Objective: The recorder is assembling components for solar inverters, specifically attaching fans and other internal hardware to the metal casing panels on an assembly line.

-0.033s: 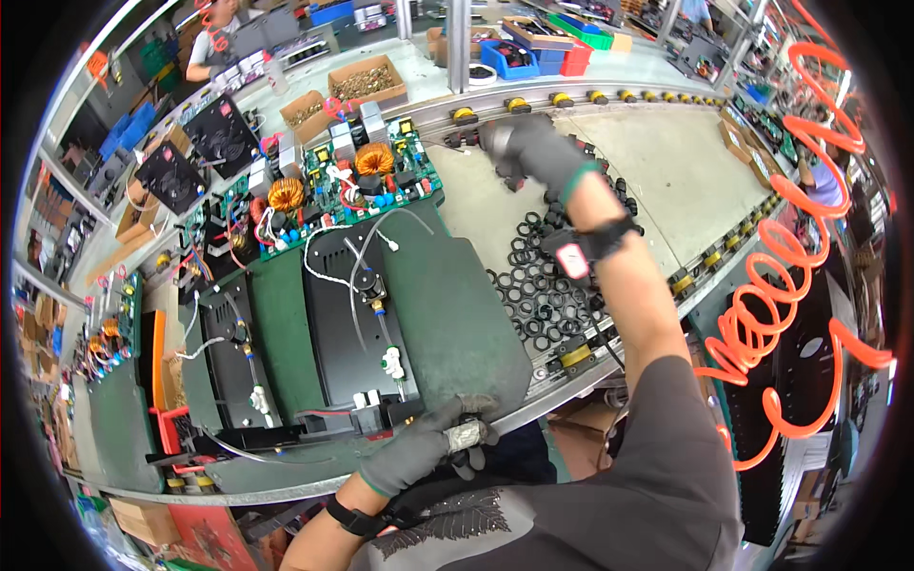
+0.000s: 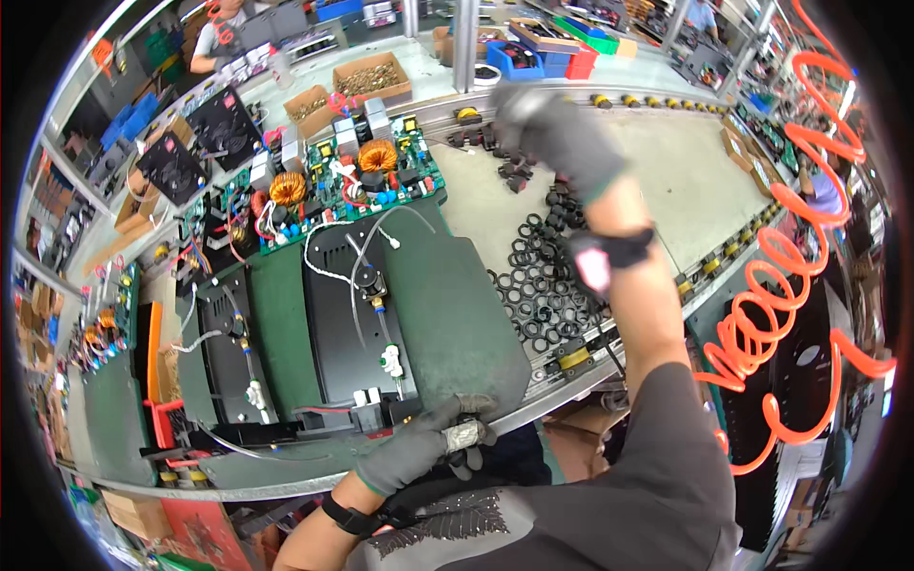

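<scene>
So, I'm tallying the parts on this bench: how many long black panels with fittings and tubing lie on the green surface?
2. The nearer black panel lies ahead of the left hand and to its left; the other black panel lies further left. Others could be hidden.

Bright, even light; crisp toward the middle, with motion blur smearing the right hand (image 2: pixel 564 135) and lines bowing near the dark rim.

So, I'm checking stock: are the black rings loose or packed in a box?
Loose: the rings lie spread directly on the pale bench, many flat, with no box around them.
</scene>
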`<state>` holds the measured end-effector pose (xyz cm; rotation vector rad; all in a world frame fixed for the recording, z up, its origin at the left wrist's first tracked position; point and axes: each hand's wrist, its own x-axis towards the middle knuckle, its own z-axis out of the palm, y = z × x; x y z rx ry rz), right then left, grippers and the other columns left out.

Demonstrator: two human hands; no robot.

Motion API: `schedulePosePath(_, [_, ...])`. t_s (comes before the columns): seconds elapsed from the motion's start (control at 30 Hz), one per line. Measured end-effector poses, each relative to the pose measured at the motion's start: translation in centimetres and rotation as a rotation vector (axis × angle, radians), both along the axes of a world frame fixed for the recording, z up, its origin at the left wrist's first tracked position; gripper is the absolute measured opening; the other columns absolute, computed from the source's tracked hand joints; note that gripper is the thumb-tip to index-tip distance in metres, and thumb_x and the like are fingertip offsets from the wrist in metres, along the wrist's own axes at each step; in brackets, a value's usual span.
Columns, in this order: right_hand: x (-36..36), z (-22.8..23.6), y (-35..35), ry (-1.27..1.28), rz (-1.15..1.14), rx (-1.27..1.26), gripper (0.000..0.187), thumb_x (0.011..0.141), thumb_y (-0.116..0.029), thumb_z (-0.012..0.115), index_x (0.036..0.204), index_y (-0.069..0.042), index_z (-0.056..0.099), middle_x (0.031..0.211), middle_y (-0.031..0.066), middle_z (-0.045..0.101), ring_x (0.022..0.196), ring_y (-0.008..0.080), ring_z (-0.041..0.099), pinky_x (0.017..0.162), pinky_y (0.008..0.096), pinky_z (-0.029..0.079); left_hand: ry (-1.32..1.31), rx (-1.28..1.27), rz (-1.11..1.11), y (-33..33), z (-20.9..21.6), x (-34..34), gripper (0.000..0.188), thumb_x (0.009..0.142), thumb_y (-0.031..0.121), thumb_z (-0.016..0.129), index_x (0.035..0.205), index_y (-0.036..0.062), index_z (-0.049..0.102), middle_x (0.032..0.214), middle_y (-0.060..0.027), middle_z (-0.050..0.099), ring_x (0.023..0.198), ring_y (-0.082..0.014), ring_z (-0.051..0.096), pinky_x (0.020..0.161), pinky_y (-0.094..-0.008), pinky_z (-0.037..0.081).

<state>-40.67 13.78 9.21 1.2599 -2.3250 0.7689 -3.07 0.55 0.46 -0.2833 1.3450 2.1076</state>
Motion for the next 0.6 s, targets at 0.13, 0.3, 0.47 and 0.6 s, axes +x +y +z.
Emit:
schedulePosePath(0.13, [6.5, 8.5, 4.7, 0.238, 0.149, -0.373, 0.019, 0.092, -0.018, 0.059, 0.099, -0.003, 0.067, 0.093, 0.0068, 0.069, 0.080, 0.0179, 0.062, 0.071, 0.0333, 0.051, 0.036, 0.022, -0.012, -0.3, -0.7, 0.2, 0.045, 0.103, 0.022, 0.052, 0.144, 0.0072, 0.041, 0.109, -0.0082, 0.063, 0.082, -0.0132, 0.065, 0.067, -0.0276, 0.058])
schedulePosePath(0.3, [2.7, 3.1, -0.8, -0.607, 0.196, -0.145, 0.030, 0.090, -0.024, 0.065, 0.111, -0.004, 0.069, 0.083, 0.0036, 0.067, 0.076, 0.0148, 0.061, 0.074, 0.0349, 0.052, 0.140, -0.030, -0.004, -0.2, -1.1, 0.8, 0.046, 0.102, 0.019, 0.051, 0.145, 0.0063, 0.038, 0.111, -0.0083, 0.063, 0.084, -0.0136, 0.065, 0.071, -0.0286, 0.058])
schedulePosePath(0.47, [-2.0, -11.1, -1.3, -0.266, -0.427, 0.757, 0.027, 0.084, -0.023, 0.064, 0.109, -0.014, 0.073, 0.114, 0.0180, 0.069, 0.108, 0.0349, 0.066, 0.093, 0.0435, 0.053, 0.042, 0.096, 0.035, -0.8, -0.3, 1.6, 0.054, 0.097, 0.024, 0.062, 0.143, 0.0057, 0.040, 0.112, -0.0125, 0.061, 0.086, -0.0157, 0.065, 0.072, -0.0288, 0.056])
schedulePosePath(0.6, [-4.1, -16.6, -1.2, -0.296, -0.424, 0.964, 0.032, 0.079, -0.014, 0.062, 0.110, -0.011, 0.070, 0.108, 0.0186, 0.070, 0.102, 0.0362, 0.068, 0.090, 0.0430, 0.053, -0.025, -0.130, -0.154, -1.7, 1.0, 2.3, 0.048, 0.095, 0.024, 0.066, 0.135, 0.0052, 0.046, 0.104, -0.0094, 0.065, 0.074, -0.0124, 0.064, 0.061, -0.0253, 0.055])
